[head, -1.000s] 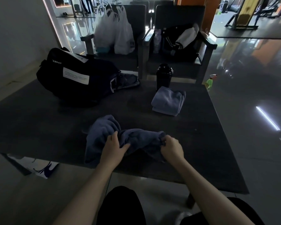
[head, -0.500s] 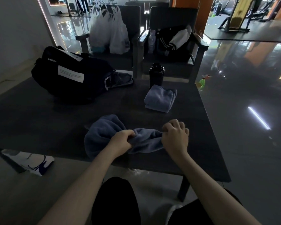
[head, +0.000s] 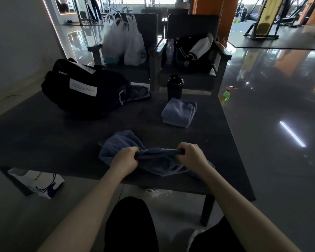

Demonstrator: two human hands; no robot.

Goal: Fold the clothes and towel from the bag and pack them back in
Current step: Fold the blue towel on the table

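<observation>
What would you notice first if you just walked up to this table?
The left hand and right hand grip a bunched blue cloth at the near edge of the table. Behind it lies a folded cloth in front of a dark bottle, and a big black bag sits at the far left.

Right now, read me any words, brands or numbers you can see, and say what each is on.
No text is legible enough to quote.
Black bag: white brand lettering near its top, too blurred.
White label on that bag: fine print, too small.
White plastic bag on the chair: blue print, blurred.
White bag on the floor: blue design, lettering unreadable.
</observation>
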